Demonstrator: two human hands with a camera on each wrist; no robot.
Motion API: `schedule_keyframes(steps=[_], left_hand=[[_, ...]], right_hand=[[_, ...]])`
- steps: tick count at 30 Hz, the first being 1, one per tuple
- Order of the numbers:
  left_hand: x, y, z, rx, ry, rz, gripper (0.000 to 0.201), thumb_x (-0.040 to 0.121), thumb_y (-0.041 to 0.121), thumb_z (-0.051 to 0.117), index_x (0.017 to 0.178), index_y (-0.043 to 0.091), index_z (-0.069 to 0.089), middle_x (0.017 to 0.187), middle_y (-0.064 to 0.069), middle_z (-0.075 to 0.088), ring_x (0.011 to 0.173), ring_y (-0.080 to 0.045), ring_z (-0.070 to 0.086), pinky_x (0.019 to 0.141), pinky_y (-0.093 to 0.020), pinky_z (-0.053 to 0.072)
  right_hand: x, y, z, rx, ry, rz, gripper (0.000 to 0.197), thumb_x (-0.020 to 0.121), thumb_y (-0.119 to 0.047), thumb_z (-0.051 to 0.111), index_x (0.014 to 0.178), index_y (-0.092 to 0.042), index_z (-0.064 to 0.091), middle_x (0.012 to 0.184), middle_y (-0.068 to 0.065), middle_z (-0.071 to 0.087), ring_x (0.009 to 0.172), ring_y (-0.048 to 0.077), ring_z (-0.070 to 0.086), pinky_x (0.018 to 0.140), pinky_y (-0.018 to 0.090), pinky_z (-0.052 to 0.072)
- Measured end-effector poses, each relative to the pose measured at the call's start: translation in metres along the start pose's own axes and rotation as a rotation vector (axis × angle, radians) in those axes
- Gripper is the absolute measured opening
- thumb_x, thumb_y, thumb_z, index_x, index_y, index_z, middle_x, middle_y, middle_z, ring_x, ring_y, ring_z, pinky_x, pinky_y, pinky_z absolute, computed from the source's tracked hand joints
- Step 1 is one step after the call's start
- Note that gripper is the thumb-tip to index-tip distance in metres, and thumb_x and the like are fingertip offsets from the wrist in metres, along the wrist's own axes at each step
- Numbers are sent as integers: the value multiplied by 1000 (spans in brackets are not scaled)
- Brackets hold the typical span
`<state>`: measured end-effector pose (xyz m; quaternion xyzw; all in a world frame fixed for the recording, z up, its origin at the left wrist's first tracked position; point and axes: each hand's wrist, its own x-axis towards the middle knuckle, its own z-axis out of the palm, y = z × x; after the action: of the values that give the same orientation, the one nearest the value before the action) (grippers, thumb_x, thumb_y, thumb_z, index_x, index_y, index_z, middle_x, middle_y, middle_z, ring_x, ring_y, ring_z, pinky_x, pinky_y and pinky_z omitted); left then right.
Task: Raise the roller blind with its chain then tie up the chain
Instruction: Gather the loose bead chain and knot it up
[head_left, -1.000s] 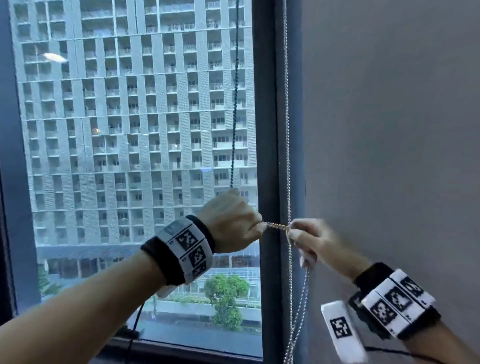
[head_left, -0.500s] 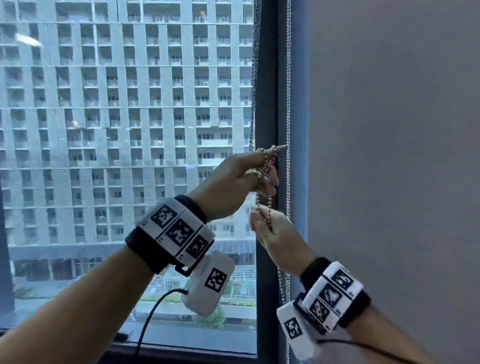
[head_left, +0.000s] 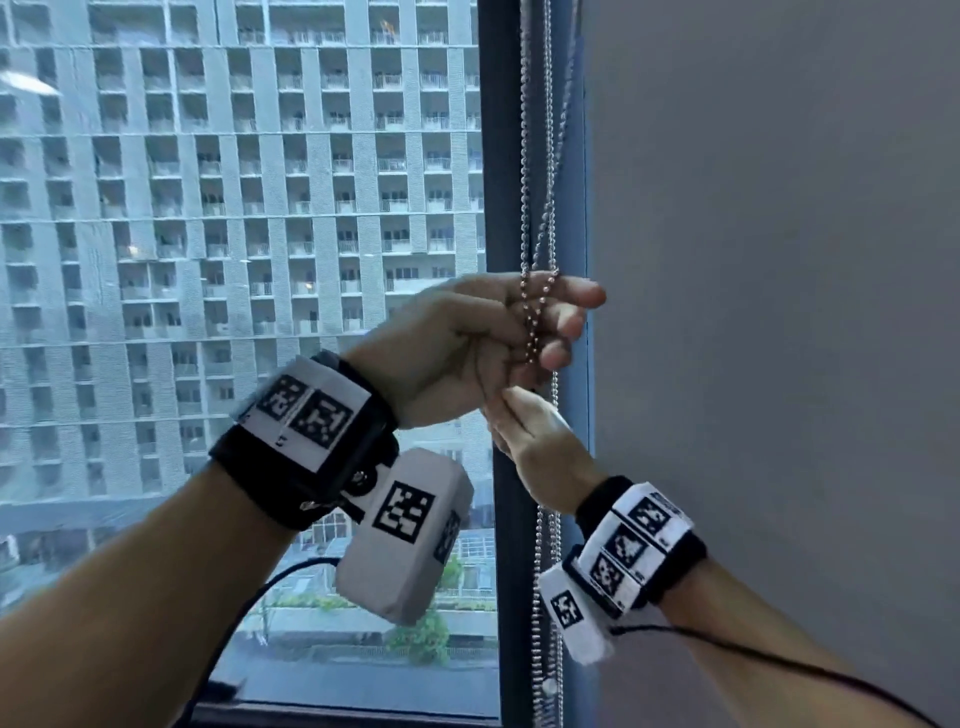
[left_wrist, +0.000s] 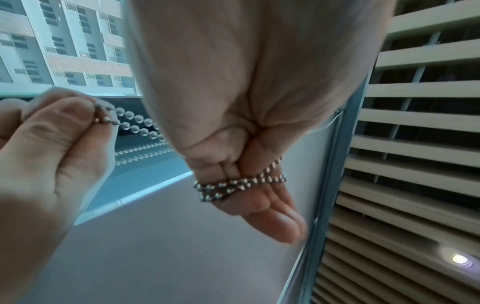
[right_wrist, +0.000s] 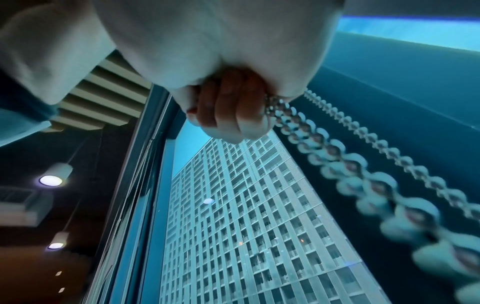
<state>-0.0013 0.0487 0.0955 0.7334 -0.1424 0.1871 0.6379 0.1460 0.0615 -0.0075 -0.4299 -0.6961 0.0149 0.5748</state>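
Note:
The metal bead chain (head_left: 527, 156) hangs down along the dark window frame (head_left: 493, 208). My left hand (head_left: 498, 332) is raised beside the frame. The chain is looped round its fingers (left_wrist: 259, 197), and the lower fingers curl in on the loops. My right hand (head_left: 535, 441) sits just below it and pinches the chain (left_wrist: 130, 119) between thumb and fingertip. In the right wrist view the fingers (right_wrist: 228, 115) are curled with the chain (right_wrist: 337, 164) running out past them. Below the hands the loose chain (head_left: 545, 571) hangs straight down. The window glass (head_left: 260, 260) shows uncovered.
A grey surface (head_left: 779, 312) fills the right side, close to my right forearm. A tall apartment block shows through the glass. Black cables trail from both wrist cameras. The window sill (head_left: 337, 712) lies at the bottom. Ceiling slats (left_wrist: 415, 144) are overhead.
A second ago the hands held a short stretch of chain level between them. Since then the left hand has risen with chain wound round its fingers, and the right hand has moved under it.

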Motion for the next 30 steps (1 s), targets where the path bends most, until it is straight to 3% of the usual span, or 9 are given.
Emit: schedule_keyframes(steps=[3,7,10,13,17,21,24,27,30], left_hand=[[3,-11,-10,202,95,24,42,89,-7,38,127,7,51,111,-6,68,77,-12,67,69,-20,51],[3,-14,-36,846,340,37,56,90,-3,50,141,14,35,126,-1,61,67,-14,71,55,-21,54],[7,-16,-47,1295,332,-19,44,87,-1,57,130,2,47,122,-9,63,58,-3,67,48,-19,52],[12,-17,-53,1362,381,-38,23,85,0,61,106,-8,56,111,-17,65,55,3,65,45,-17,50],[21,-15,-55,1345,486,64,32,84,10,66,107,-9,56,116,-14,64,51,-12,68,42,-20,49],[29,-23,-55,1401,552,137,21,78,19,74,90,4,66,101,-10,72,80,-16,70,66,-32,58],[30,-29,-54,1375,587,145,14,75,11,75,78,4,65,72,-3,67,50,4,57,47,-18,47],[23,-27,-57,1492,557,117,11,73,3,74,76,5,63,81,-10,68,57,-3,60,48,-9,44],[13,-25,-65,1605,539,56,11,72,-4,70,80,1,64,67,-4,60,52,-8,52,50,-12,47]], right_hand=[[-10,1,8,-32,-94,35,33,98,-37,42,66,-28,42,63,-2,38,60,22,33,60,54,36],[-25,-2,-6,-162,-26,-46,35,100,-25,40,65,-24,35,60,-7,32,55,8,28,55,33,29],[-26,-15,-25,-220,10,-143,35,100,-29,42,65,-24,37,58,-11,31,52,5,28,50,23,26],[-19,-24,-39,-307,39,-164,36,100,-18,45,64,-21,39,55,-10,33,48,8,30,48,19,25],[-13,-22,-38,-422,-83,-107,41,101,-23,42,62,-29,33,52,-8,34,48,9,30,49,27,29],[-12,-21,-22,-379,-162,-117,39,100,-20,42,63,-22,34,52,-7,33,49,10,28,49,21,27],[-11,-24,-24,-319,-145,-172,37,99,-17,47,63,-20,37,54,-9,35,50,8,30,50,20,27],[-10,-22,-37,-314,-89,-168,30,95,-19,55,67,-23,48,51,-12,41,47,5,39,51,13,31],[-3,-18,-50,-317,-17,-129,20,94,-21,59,76,-13,60,56,-12,50,47,3,45,51,9,35]])
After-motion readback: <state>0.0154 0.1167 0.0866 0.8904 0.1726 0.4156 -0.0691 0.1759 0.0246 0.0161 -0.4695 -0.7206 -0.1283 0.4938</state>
